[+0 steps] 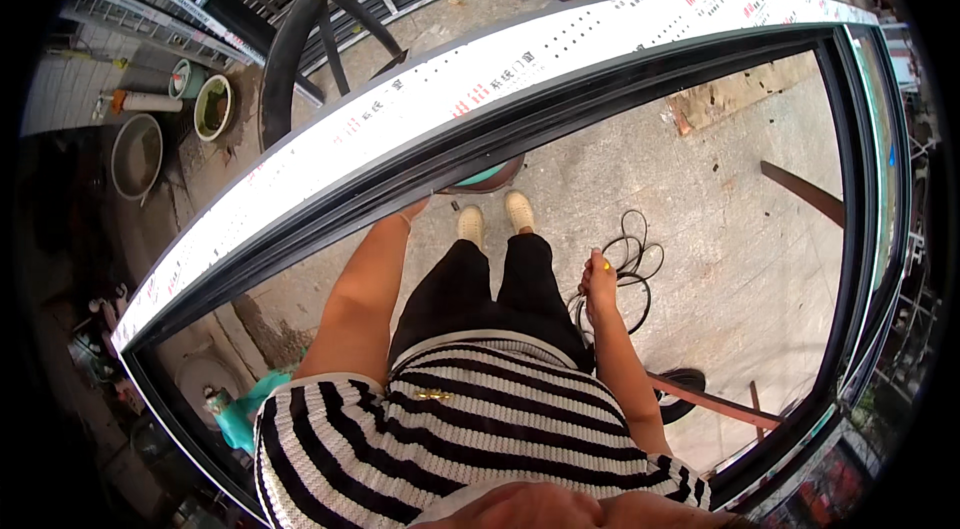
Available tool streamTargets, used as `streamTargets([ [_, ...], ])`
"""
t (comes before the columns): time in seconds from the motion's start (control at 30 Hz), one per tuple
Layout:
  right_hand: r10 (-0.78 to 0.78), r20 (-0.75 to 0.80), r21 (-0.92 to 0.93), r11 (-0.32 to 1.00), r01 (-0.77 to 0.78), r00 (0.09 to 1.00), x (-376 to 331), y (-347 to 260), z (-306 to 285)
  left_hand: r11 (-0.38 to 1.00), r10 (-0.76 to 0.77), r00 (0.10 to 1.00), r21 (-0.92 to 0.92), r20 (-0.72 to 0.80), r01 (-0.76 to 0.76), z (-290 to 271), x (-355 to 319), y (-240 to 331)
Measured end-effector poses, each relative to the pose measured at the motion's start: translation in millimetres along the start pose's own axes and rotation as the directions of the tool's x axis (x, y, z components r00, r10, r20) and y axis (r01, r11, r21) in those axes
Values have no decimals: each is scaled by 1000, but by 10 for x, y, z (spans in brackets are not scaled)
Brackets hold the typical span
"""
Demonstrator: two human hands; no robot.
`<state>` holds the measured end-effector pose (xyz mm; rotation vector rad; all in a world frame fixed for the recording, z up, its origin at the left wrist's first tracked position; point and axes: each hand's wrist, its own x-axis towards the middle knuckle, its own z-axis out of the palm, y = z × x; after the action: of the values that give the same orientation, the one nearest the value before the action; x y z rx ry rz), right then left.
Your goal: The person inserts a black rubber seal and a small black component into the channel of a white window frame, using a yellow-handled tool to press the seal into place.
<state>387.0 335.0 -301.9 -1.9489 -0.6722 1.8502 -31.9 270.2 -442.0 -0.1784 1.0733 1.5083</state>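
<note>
Frame (600, 94): big and dark, white film (590, 34) along its far bar, stretching across in front of the person.
Left hand (417, 205): at that bar's near edge, mostly hidden; how open it is, or what it grips, I can't tell.
Right hand (600, 286): curled closed around something small and yellow (606, 267).
Floor (740, 179): concrete, black coil (685, 375) lying there.

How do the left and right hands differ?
The left hand is mostly hidden by the black-and-white frame; the right hand shows clearly. The left hand reaches the frame's edge; the right hand is away from it, curled around a small yellow object. Both look ungloved.
</note>
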Motion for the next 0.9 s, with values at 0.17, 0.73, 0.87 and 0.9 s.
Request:
streamTargets([
  [0.17, -243, 299, -411, 840, 354, 923, 83, -282, 161, 998, 65, 997, -15, 42, -64, 443, -860, 16],
  [0.73, 76, 997, -44, 585, 810, 0, -1389, -2009, 1901, 436, 845, 518, 733, -135, -521, 1987, -3670, 686],
  [0.87, 80, 981, 85, 650, 755, -179, -1763, -2138, 2026, 445, 893, 386, 577, -232, -684, 2002, -3934, 562],
  [0.9, 60, 977, 106, 692, 714, -203, -1880, -2173, 2051, 426, 904, 353, 563, -241, -708, 2020, -4004, 557],
])
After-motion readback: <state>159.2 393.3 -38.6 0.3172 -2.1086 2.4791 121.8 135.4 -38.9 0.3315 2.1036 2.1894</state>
